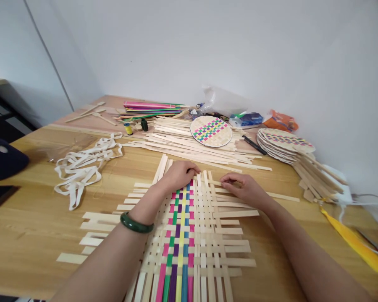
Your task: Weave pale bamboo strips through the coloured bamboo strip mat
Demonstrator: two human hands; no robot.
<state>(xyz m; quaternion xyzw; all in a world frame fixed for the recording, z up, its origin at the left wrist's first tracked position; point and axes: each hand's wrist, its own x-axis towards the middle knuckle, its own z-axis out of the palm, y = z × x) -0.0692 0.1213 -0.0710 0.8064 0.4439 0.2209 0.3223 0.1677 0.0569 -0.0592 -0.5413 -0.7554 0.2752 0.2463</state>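
A mat of flat bamboo strips (pixel 182 235) lies half woven before me. Pale strips cross it sideways, and pink, green, purple, yellow and blue ones run lengthwise through its middle. At its far edge my left hand (pixel 180 174) is closed, its fingertips curled round the ends of the lengthwise strips; exactly which ones is hidden. My right hand (pixel 245 188), to the right of the weave, pinches the end of a pale crosswise strip (pixel 212 182) between thumb and fingers. This strip passes among the right-hand lengthwise strips. A dark green bangle (pixel 137 224) circles my left wrist.
Loose pale strips (pixel 173 140) lie beyond the mat, with a round woven fan face (pixel 211 131) on top. More round fans (pixel 283 142) are stacked right, near a yellow tassel (pixel 355 241). White ribbon (pixel 82 163) lies left. Coloured strips (pixel 151 110) are at the back.
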